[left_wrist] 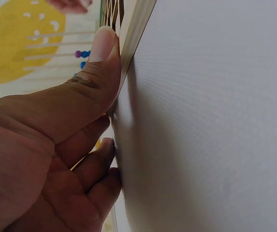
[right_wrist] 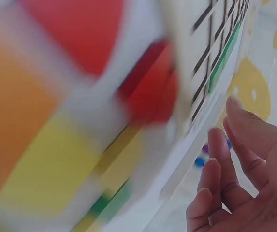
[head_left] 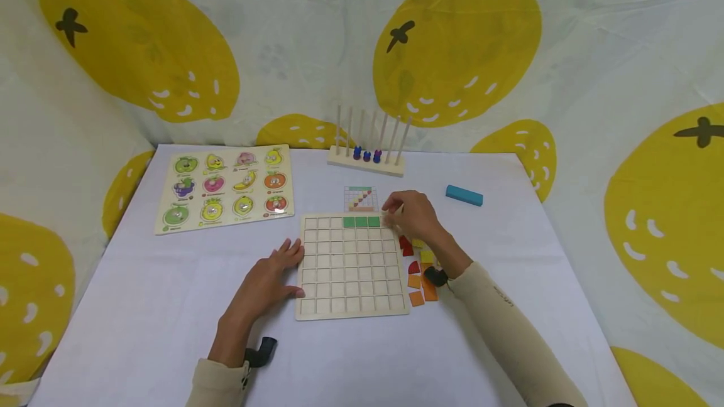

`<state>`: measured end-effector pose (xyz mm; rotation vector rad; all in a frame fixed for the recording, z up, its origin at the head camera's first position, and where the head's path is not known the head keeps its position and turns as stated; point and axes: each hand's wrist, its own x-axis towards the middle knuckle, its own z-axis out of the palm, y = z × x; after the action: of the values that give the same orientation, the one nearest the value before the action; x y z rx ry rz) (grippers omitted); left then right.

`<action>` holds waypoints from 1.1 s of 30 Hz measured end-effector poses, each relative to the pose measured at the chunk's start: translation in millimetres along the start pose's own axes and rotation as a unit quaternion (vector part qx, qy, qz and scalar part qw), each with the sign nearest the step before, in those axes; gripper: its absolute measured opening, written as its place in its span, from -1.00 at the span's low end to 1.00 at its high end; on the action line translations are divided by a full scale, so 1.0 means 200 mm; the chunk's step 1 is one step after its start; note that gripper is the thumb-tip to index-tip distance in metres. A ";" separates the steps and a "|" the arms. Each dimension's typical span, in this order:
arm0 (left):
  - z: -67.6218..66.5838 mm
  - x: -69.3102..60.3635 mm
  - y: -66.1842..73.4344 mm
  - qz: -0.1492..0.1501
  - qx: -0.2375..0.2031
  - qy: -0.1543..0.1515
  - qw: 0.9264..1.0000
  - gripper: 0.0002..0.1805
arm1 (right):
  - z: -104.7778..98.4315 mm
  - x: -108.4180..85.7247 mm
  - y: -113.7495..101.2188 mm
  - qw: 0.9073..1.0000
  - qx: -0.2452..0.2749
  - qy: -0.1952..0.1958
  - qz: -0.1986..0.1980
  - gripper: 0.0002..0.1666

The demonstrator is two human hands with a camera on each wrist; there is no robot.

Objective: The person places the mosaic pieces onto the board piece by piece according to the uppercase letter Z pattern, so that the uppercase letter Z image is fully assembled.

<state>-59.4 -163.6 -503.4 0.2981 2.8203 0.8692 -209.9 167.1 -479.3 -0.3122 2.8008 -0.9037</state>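
Note:
A square wooden grid board (head_left: 357, 275) lies on the white table, with three green square tiles (head_left: 361, 222) side by side in its top row. My left hand (head_left: 267, 282) rests at the board's left edge, thumb and fingertips spread along it; in the left wrist view the thumb (left_wrist: 102, 48) touches the wooden side. Over the board's top right corner hovers my right hand (head_left: 417, 215), fingers loosely bent. The right wrist view shows no piece between its thumb (right_wrist: 249, 123) and fingers. Right of the board lie loose red (head_left: 406, 246), yellow and orange pieces (head_left: 416, 298).
A small pattern card (head_left: 361, 198) lies just behind the board. Farther back stands a pegged rack (head_left: 367, 167) with a few blue beads. A fruit puzzle board (head_left: 226, 188) is at the back left, and a blue bar (head_left: 464, 195) at the right.

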 end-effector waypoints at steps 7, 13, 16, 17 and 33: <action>0.00 0.00 -0.01 0.003 -0.004 0.002 1.000 0.15 | -0.12 -0.09 0.15 0.998 -0.020 0.000 0.054 -0.81; 0.00 0.00 -0.01 0.005 -0.005 0.002 1.000 0.15 | -0.17 -0.15 0.27 0.996 -0.039 -0.021 0.073 -0.75; 0.00 0.00 -0.01 0.005 -0.006 0.003 1.000 0.15 | -0.18 -0.17 0.31 0.995 -0.046 -0.037 0.082 -0.74; 0.00 0.00 -0.01 0.005 -0.007 0.003 1.000 0.15 | -0.18 -0.17 0.31 0.994 -0.047 -0.041 0.086 -0.74; 0.01 0.00 -0.01 0.003 -0.002 0.003 1.000 0.16 | -0.15 -0.11 0.28 0.998 -0.038 -0.010 0.049 -0.82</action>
<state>-59.0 -163.8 -505.9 0.3031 2.8247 0.8783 -204.2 233.4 -486.0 -0.1917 2.8095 -0.7706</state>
